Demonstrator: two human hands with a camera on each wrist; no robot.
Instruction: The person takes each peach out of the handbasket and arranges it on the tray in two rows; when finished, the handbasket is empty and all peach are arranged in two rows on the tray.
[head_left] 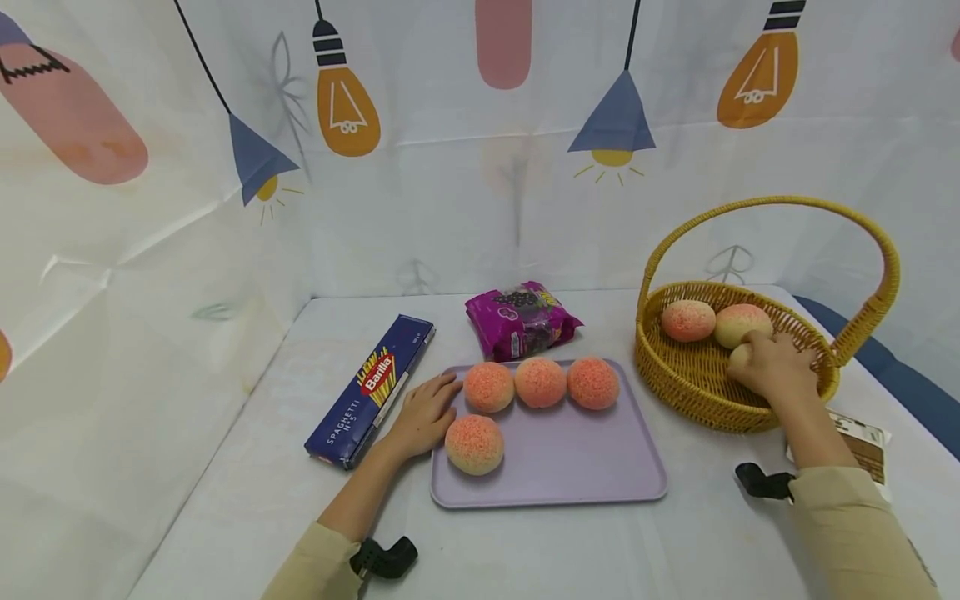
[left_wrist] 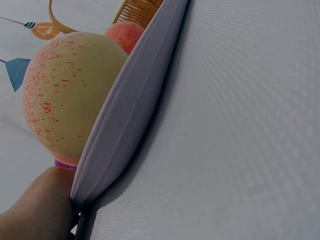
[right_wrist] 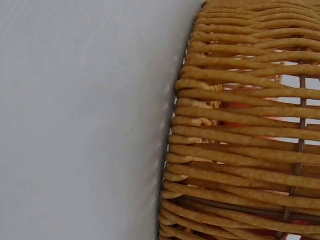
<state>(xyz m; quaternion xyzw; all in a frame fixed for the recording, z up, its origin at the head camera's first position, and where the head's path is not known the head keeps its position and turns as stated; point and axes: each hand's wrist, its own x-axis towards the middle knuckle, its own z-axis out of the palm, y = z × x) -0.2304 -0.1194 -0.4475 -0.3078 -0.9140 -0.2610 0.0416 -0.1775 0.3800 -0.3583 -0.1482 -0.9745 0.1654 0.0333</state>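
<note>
My left hand (head_left: 424,417) rests on the left rim of a lilac tray (head_left: 577,467), beside its peaches. A row of three pink-speckled peaches, including the middle peach (head_left: 541,382), lies along the tray's far side, with a nearer peach (head_left: 475,444) at the left. In the left wrist view, a large pale peach (left_wrist: 75,95) shows beyond the rim. My right hand (head_left: 776,367) reaches into a wicker basket (head_left: 690,392), its fingers around a pale peach (head_left: 739,360) mostly hidden by them. Two more peaches, a pink one (head_left: 687,321) and a yellower one (head_left: 742,323), lie beyond it.
A blue spaghetti box (head_left: 371,392) lies left of the tray. Behind the tray is a purple snack packet (head_left: 521,319). A brown-and-white packet (head_left: 858,446) lies partly behind the right forearm. The basket's tall handle (head_left: 780,200) arches over it.
</note>
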